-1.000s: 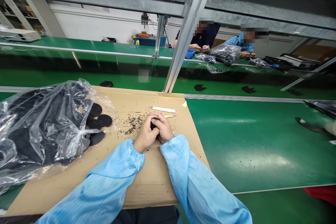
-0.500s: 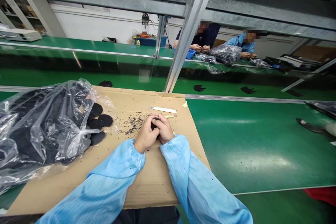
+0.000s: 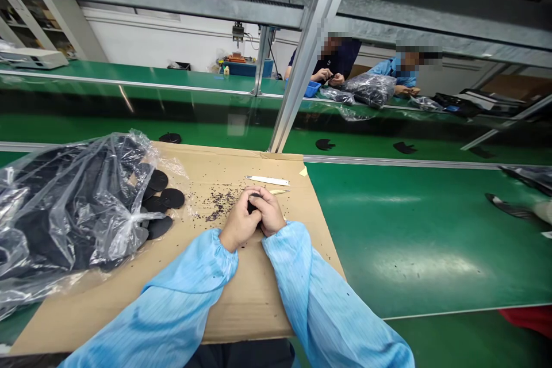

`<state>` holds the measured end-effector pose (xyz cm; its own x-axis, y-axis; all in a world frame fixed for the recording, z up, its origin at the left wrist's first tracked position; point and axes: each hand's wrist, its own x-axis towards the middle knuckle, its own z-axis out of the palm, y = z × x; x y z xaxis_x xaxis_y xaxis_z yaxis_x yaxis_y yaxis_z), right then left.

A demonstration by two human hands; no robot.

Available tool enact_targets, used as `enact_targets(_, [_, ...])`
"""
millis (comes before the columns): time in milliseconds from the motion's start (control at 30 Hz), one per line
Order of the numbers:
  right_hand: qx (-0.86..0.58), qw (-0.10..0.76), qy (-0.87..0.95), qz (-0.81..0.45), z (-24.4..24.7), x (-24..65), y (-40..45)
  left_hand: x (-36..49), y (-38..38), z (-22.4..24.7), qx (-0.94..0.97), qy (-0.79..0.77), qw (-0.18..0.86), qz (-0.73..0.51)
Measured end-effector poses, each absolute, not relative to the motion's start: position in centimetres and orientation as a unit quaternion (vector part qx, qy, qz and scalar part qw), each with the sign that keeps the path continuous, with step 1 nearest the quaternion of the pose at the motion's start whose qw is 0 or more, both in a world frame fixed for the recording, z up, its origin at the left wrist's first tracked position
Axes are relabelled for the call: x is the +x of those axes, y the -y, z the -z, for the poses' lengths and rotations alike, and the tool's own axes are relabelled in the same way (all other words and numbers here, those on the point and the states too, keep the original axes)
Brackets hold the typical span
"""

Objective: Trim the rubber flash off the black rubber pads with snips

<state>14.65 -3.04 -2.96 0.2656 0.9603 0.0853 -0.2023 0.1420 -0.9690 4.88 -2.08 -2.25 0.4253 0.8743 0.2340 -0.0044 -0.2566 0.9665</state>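
Blue sleeves (image 3: 194,282) reach toward the centre of the frame, where a person's left hand (image 3: 238,223) and right hand (image 3: 271,214) meet around a small black piece (image 3: 253,204) above a cardboard sheet (image 3: 241,305). Both hands are closed on the piece, which lies between them, to the right of the left hand and to the left of the right hand, with neither clearly nearer. Fingers cover most of it, and its long axis cannot be told. Black crumbs (image 3: 221,204) are scattered beside the left hand, while a white tool (image 3: 269,180) and a thin yellowish tool (image 3: 279,191) lie just beyond the fingers. At left, black discs (image 3: 173,198) sit beside a clear plastic bag (image 3: 125,230) of dark pieces; at right stretches the green tabletop (image 3: 388,224).
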Motion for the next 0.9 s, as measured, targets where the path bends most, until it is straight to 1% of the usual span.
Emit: enact_targets(900, [-0.474,0.636,0.407,-0.453,3.12,14.74,3.04,4.93,2.14,2.40,0.665,-0.330,0.517,-0.426])
